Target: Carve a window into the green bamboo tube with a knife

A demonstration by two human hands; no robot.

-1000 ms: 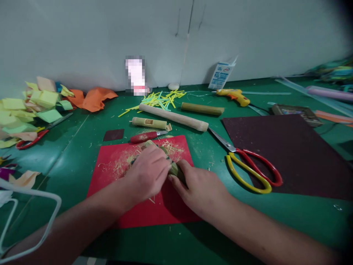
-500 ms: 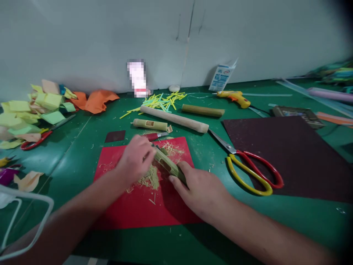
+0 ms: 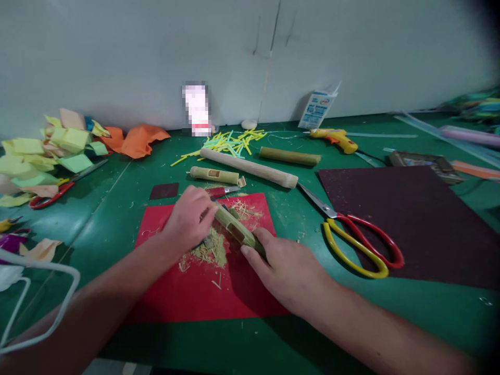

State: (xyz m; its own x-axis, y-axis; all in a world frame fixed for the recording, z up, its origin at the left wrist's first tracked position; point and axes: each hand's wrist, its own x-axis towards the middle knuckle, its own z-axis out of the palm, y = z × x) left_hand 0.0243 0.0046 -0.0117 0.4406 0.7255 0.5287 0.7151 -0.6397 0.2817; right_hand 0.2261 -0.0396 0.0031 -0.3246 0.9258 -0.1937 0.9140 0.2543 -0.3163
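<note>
A bamboo tube (image 3: 233,227) with a rectangular window cut in its side slants over a red sheet (image 3: 250,304). My right hand (image 3: 279,265) is closed round its near end, thumb along the side. At the far end, my left hand (image 3: 191,216) is closed over the tube with a dark piece, seemingly sandpaper, mostly hidden under its fingers. Pale shavings and dust (image 3: 213,250) lie on the red sheet below. Just behind my left hand lies a red-handled knife (image 3: 219,192), and another windowed bamboo piece (image 3: 226,177) rests beyond it.
Large scissors (image 3: 351,234) lie right, partly on a dark brown sheet (image 3: 414,224). A pale wooden stick (image 3: 250,167), a bamboo length (image 3: 289,156) and a yellow glue gun (image 3: 338,139) lie behind. Folded papers (image 3: 58,151) are heaped left; a white wire frame (image 3: 62,302) stands front left.
My left hand has shifted slightly at the tube's far end, and a dark edge now shows below it. My right hand keeps its hold. The view has moved slightly.
</note>
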